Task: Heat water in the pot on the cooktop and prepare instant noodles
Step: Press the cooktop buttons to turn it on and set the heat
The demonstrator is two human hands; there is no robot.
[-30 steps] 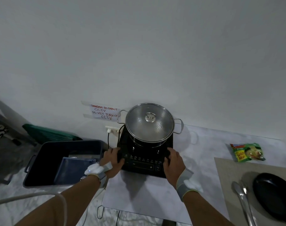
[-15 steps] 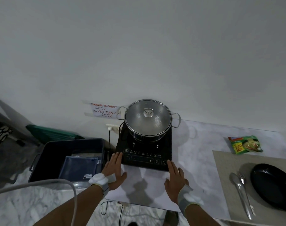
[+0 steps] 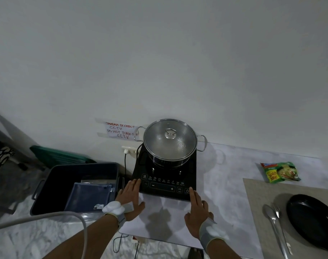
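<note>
Nearest the viewer, two hands lie flat on the pale surface (image 3: 225, 174) and hold nothing. The left hand (image 3: 130, 198) has straight fingers (image 3: 136, 184) touching the near left corner of the single cooktop (image 3: 185, 165). The right hand (image 3: 197, 210) is likewise uncurled, its index tip at the power key (image 3: 187, 191); whether it presses cannot be told. At similar depth, far right, one placemat (image 3: 258, 202) carries one spoon (image 3: 270, 217), one fork (image 3: 277, 212) and one black dish (image 3: 312, 221).

Next comes the control strip, running left to right along the cooktop's near edge. The power key sits at its right end, directly ahead of the right hand, so that hand is judged the nearer for switching on. Farther right, well apart, lies one noodle packet (image 3: 280, 171). Farthest, one lidded pot (image 3: 169, 144) stands on the cooktop, its two handles pointing left and right.
</note>
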